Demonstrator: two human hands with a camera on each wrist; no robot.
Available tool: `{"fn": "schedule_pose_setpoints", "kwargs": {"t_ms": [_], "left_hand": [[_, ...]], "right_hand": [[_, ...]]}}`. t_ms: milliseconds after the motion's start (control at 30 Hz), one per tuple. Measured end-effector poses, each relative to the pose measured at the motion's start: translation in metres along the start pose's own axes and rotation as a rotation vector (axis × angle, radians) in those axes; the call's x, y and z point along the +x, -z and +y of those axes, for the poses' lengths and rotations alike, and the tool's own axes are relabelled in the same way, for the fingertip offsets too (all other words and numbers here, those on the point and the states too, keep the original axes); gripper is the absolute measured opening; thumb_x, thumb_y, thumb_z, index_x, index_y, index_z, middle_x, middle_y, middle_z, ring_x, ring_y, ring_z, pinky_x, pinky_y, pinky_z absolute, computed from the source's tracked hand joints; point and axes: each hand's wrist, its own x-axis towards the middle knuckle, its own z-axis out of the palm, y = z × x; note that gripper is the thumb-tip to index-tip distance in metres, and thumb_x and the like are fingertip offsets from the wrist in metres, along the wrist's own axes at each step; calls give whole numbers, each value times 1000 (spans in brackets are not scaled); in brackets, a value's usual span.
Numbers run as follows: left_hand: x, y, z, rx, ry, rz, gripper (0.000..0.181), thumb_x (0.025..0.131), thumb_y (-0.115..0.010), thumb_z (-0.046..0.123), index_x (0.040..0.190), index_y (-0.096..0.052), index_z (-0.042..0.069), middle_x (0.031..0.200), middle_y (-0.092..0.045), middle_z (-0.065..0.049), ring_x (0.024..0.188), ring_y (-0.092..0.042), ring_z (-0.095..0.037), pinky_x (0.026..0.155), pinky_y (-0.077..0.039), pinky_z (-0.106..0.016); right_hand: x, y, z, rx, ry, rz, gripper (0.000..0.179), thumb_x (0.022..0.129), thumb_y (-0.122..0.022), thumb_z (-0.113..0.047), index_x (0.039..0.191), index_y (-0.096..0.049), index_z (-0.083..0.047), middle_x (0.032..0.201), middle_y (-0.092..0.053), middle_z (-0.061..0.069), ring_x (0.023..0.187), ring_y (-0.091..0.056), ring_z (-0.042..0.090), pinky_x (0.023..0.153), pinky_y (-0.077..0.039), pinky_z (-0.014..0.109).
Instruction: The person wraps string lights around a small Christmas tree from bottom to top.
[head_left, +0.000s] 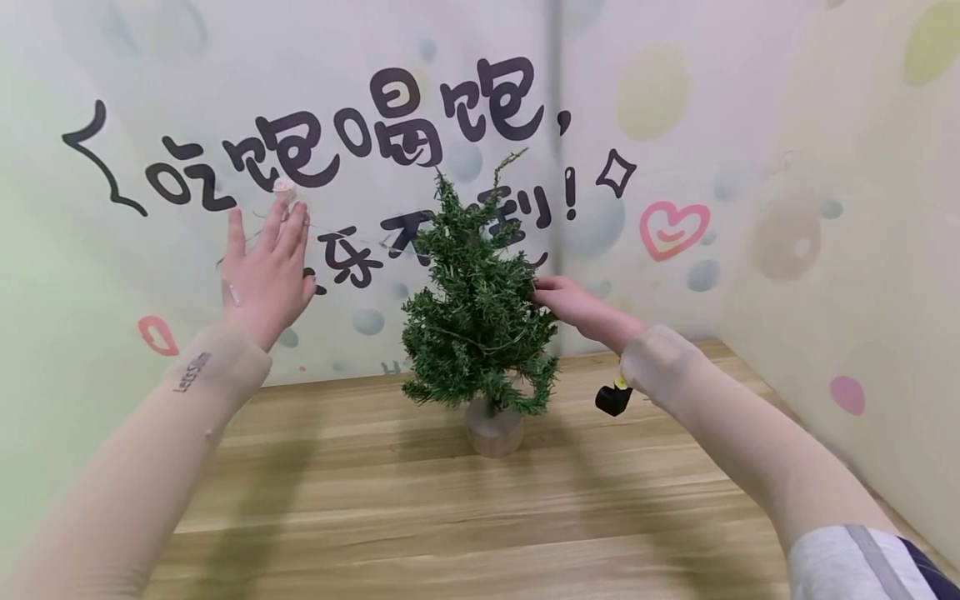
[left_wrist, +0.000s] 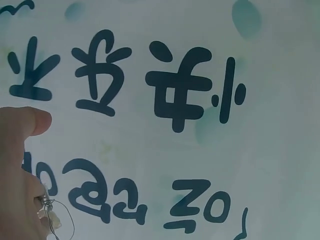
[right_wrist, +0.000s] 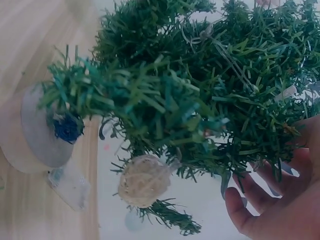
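A small artificial Christmas tree (head_left: pixel 480 317) stands upright on a round, pale base (head_left: pixel 495 429). My left hand (head_left: pixel 266 275) is raised to the tree's left, fingers spread. Its fingers hold a thin wire string with a pale ball (head_left: pixel 283 187) near the fingertips; the wire stretches across towards the tree. In the left wrist view the wire loops (left_wrist: pixel 48 207) hang at the fingers, apart from the thumb. My right hand (head_left: pixel 573 304) reaches to the tree's right side, its fingers loosely bent at the branches (right_wrist: pixel 280 110). A woven whitish ball (right_wrist: pixel 144 181) hangs among the lower branches.
The tree stands on a wood-grain tabletop (head_left: pixel 360 508). Behind is a pale wall (head_left: pixel 360 50) with large dark lettering and coloured spots, and another wall (head_left: pixel 862 233) rises on the right. A clear, boxy piece (right_wrist: pixel 70 185) lies by the base in the right wrist view.
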Motion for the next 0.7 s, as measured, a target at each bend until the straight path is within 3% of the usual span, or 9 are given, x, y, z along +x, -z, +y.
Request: {"fn": "schedule_pose_setpoints", "kwargs": {"t_ms": [233, 333, 433, 533, 633, 700], "left_hand": [[-32, 12, 3, -71, 14, 2, 78, 96, -47, 36, 153, -10, 0, 161, 7, -9, 144, 22, -21, 107, 23, -55], [-47, 15, 11, -73, 14, -1, 80, 97, -45, 41, 154, -5, 2, 161, 10, -8, 143, 22, -22, 107, 22, -55], [-58, 16, 22, -76, -2, 16, 80, 97, -44, 45, 154, -6, 4, 161, 11, -6, 144, 22, -21, 108, 21, -55], [-65, 16, 32, -97, -32, 86, 80, 95, -46, 45, 155, -11, 4, 162, 6, -5, 145, 19, -20, 110, 17, -54], [-68, 18, 40, -150, -80, 224, 77, 93, -43, 43, 154, -17, 4, 163, -3, -4, 147, 10, -19, 113, 11, -54], [-69, 19, 45, -177, -121, 323, 74, 94, -35, 45, 154, -20, 4, 163, -6, -3, 148, 4, -20, 114, 6, -55]], "right_hand": [[-4, -2, 2, 141, 3, -4, 55, 103, -39, -16, 153, -19, 0, 151, -33, 21, 135, -36, 34, 108, -31, 48], [-7, -2, 2, 201, 20, 6, 58, 102, -40, -14, 154, -16, -2, 154, -28, 19, 137, -34, 33, 110, -29, 48], [-11, 0, -3, 248, 78, 69, 53, 101, -39, -8, 152, -23, -1, 153, -30, 19, 136, -36, 35, 108, -32, 47], [-19, 3, -15, 217, 186, 210, 46, 99, -41, -5, 145, -39, -2, 147, -41, 16, 130, -42, 33, 101, -38, 40], [-32, 4, -30, 104, 321, 358, 38, 98, -49, -9, 135, -53, -3, 135, -53, 11, 117, -50, 27, 93, -41, 34], [-41, 2, -41, 8, 423, 408, 34, 97, -54, -12, 130, -58, -3, 128, -57, 8, 109, -53, 21, 89, -42, 32]]}}
